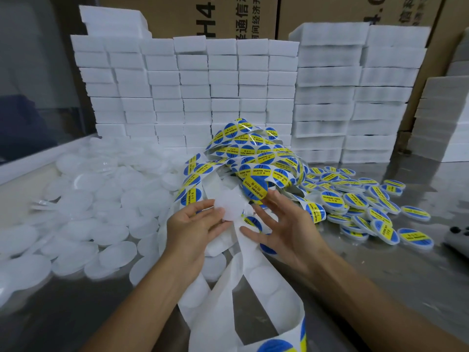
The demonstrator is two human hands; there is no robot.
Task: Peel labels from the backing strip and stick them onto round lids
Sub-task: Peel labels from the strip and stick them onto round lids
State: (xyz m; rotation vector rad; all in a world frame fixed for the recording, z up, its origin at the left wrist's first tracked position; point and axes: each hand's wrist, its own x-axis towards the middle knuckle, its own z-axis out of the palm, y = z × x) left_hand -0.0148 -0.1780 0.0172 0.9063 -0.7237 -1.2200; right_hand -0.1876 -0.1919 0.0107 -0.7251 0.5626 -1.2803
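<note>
In the middle of the frame, the left hand (pixel 193 226) holds a plain white lid (pixel 229 208). Just right of it, the right hand (pixel 281 224) is spread wide, a blue and yellow label (pixel 255 189) stuck on its fingertips

"SOLDERING PASTE" on blue-and-yellow labels (pixel 254 189), "H4." on left cardboard box (pixel 203 19), Chinese characters beside it

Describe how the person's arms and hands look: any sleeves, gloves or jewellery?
Both forearms are bare up to the frame edge; no sleeve is visible. The left hand and right hand wear no gloves. No ring, watch or bracelet shows on either.
</note>
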